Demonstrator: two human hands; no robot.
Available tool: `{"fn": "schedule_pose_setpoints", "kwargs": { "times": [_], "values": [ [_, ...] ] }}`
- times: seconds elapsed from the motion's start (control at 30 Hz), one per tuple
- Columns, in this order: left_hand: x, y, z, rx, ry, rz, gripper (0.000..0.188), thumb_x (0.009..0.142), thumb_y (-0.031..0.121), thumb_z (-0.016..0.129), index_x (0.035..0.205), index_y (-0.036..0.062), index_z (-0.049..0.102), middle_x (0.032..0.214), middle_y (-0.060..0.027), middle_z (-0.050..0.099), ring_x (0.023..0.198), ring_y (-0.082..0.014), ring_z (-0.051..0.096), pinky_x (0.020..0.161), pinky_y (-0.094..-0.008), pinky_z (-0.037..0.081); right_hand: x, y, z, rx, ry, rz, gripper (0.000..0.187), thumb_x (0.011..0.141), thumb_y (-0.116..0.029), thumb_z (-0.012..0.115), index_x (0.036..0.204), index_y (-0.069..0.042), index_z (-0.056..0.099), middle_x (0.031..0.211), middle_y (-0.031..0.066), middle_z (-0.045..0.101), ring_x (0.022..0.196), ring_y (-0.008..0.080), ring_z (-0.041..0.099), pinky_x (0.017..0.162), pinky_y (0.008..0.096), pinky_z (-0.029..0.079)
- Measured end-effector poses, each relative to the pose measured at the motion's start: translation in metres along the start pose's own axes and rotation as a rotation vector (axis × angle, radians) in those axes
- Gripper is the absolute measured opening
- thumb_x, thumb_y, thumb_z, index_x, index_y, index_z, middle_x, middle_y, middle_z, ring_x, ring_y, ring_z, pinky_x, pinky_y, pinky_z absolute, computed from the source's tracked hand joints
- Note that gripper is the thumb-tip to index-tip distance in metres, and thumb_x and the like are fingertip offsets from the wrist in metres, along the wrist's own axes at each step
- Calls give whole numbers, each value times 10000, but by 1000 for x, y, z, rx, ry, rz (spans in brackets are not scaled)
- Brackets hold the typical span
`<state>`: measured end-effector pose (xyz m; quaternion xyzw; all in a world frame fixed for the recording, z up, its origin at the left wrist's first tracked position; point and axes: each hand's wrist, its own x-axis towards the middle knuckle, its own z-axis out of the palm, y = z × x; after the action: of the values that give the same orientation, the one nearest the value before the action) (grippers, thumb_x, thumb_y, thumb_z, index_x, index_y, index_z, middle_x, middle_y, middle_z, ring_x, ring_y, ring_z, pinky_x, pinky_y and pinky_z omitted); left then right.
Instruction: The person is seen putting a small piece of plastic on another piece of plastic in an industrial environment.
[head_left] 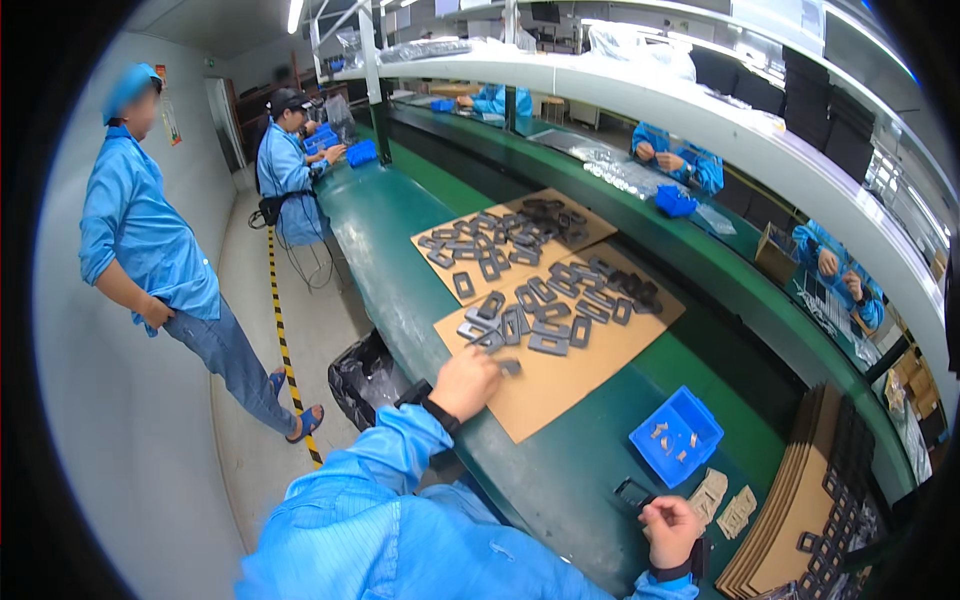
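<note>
My left hand (468,383) reaches over the near edge of a brown cardboard sheet (540,400). Its fingers are curled around the end of a small, blurred grey plastic piece (511,367). Just beyond the fingertips, many dark rectangular plastic frames (549,338) lie loosely scattered across the cardboard. At the lower right, my right hand (672,530) pinches a black rectangular frame (632,492) by one end above the green table. Beside that hand lie beige paper-like sheets (708,497) with small cut-outs. Part of the right fingers is hidden behind the hand.
A blue bin (677,436) holding several small beige pieces stands right of the cardboard. Stacked cardboard sheets with black frames (838,520) are at the far right. A white shelf (640,85) crosses above. A black-lined bin (365,375) and a standing person (150,230) are on the left.
</note>
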<state>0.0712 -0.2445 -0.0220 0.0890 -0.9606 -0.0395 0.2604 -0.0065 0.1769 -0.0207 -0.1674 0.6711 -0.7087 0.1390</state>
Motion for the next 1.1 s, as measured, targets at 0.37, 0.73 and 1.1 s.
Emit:
{"fn": "schedule_pose_setpoints", "kwargs": {
  "times": [0.37, 0.73, 1.1],
  "values": [
    [-41, 144, -12, -442, -275, 665, 338, 839, 289, 724, 1066, 47, 664, 887, -61, 601, 844, -262, 604, 737, -384, 508, -27, -5, 19, 79, -68, 314, 155, 902, -27, 724, 1021, 53, 665, 849, 97, 709, 753, 165, 700, 701, 279, 569],
    [-39, 130, -20, -599, -408, 242, 665, 755, 304, 839, 1283, -7, 581, 1192, -138, 638, 1043, -331, 596, 913, -397, 505, -14, 1, 47, 81, -7, 393, 99, 886, 14, 734, 971, 28, 687, 848, 48, 713, 728, 85, 674, 652, 215, 550],
    [-50, 140, -2, -552, -153, 455, 373, 772, 212, 804, 1107, 74, 712, 1084, -49, 673, 906, -198, 641, 733, -311, 545, -9, 14, 60, -309, 34, 205, 45, 852, 27, 729, 869, 29, 688, 731, 30, 693, 648, 31, 624, 577, 195, 509]
  ]
}}
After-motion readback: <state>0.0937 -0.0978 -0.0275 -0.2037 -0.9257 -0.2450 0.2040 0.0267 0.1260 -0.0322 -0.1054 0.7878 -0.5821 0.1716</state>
